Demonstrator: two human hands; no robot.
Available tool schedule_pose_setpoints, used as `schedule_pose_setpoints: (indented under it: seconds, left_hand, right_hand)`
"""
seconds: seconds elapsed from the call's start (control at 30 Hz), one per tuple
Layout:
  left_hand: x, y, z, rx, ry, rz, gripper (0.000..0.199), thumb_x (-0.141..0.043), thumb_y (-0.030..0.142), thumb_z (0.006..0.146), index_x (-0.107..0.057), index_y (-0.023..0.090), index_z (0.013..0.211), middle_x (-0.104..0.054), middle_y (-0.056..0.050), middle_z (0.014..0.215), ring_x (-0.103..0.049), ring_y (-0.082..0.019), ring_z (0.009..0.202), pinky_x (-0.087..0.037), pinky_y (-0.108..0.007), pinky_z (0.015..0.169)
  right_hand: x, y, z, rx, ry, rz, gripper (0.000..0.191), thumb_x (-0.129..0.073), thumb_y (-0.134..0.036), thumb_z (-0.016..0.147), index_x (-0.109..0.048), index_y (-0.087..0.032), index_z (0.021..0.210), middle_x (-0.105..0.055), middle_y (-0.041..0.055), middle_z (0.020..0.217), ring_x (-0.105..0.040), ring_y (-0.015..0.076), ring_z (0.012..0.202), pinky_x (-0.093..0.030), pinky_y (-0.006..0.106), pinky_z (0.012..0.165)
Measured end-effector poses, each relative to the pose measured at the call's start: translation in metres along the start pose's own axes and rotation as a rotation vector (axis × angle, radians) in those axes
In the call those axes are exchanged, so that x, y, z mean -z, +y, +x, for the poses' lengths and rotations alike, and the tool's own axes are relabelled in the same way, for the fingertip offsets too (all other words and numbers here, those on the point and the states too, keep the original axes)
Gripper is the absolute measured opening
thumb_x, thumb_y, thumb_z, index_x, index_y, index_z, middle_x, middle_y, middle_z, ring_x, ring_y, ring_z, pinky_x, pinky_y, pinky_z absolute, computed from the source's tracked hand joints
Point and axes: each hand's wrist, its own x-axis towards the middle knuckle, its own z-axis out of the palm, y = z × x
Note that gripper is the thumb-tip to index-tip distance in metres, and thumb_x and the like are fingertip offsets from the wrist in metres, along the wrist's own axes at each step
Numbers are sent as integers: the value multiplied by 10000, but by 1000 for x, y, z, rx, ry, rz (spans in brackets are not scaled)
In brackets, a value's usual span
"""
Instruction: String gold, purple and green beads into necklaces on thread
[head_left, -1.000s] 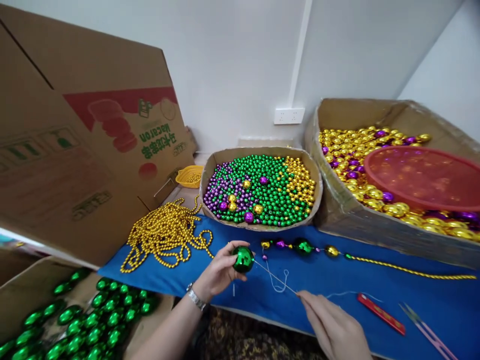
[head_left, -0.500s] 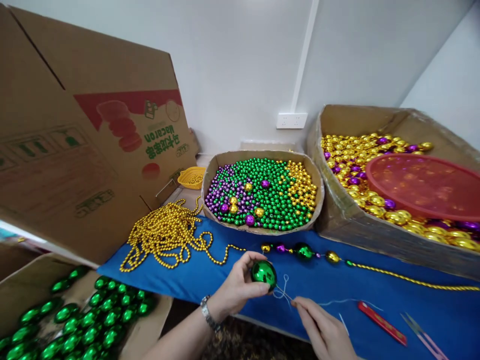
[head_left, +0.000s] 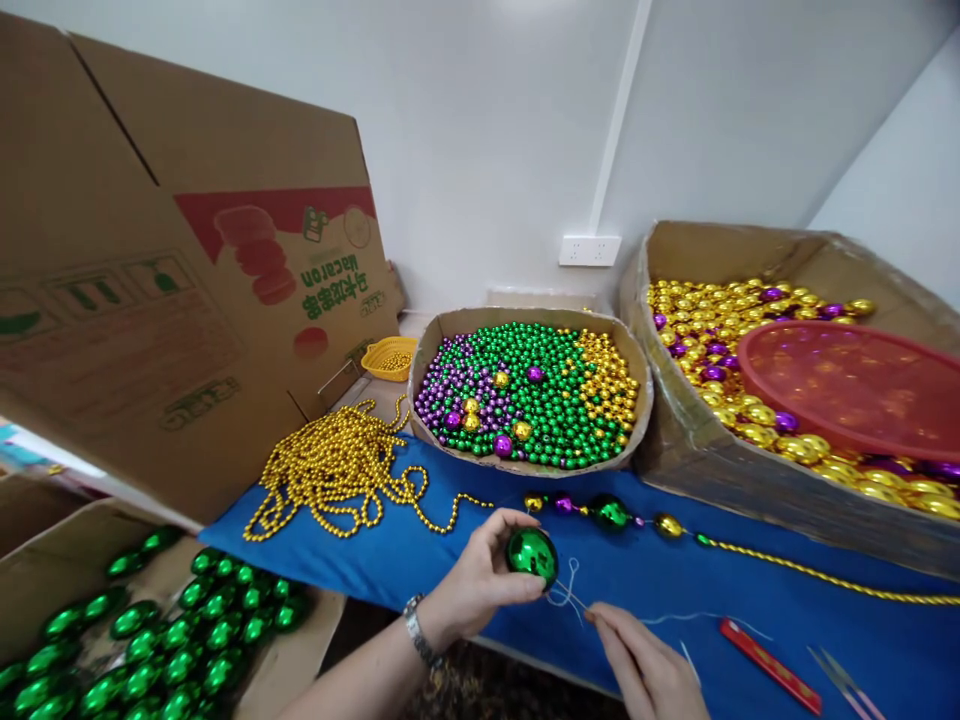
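My left hand grips a shiny green ball just above the blue cloth, a watch on its wrist. My right hand pinches a thin white thread that runs up to the ball and loops beside it. Just beyond, a strung row of gold, purple and green balls lies on the cloth and continues right as a gold bead strand.
A heap of gold bead chain lies left. A cardboard tray of small mixed beads stands behind, a gold-ball box with a red lid right, a green-ball box lower left. A red stick and snips lie right.
My left hand carried the green ball right and toward me. My right hand closed in along the thread until it sits just beside the ball. The view tilted slightly down.
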Motion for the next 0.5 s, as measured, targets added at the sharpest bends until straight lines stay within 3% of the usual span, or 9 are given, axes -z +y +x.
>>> schedule_pose_setpoints:
  seconds: [0.27,0.5]
  left_hand:
    - [0,-1,1,36,-11,-75,523,-810,148,590,-551,184,1043,-569,-68,1048,-599,-168,803,-517,-299,686]
    - [-1,-4,-1,102,-30,-169,519,-770,125,636,-518,202,1083,-581,-45,930,-655,-247,853,-525,-354,713]
  right_hand:
    - [0,-4,-2,-158,-88,134,270,-432,-349,935,-659,-219,1001,-731,57,924,-706,168,837,-550,178,722]
    - [-2,-3,-6,-249,-149,205,261,-442,-367,931,-643,-226,1019,-728,48,939,-702,170,853,-540,165,709]
